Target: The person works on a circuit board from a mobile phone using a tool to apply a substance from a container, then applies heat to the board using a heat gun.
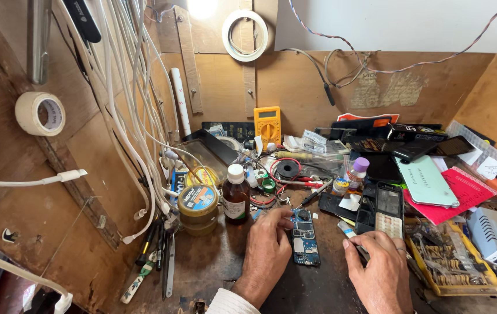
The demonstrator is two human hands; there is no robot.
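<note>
The left hand (267, 241) pressed its fingertips on the blue circuit board (304, 237), which lay flat on the bench (213, 264). The right hand (381, 264) pinched a thin tool (353, 237) just beside the board.

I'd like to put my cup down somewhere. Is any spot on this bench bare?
Bare wood shows between the tweezers and the left hand, in front of the brown bottle. A smaller gap lies between both hands, below the circuit board. Behind and right of the right hand, it is crowded.
</note>
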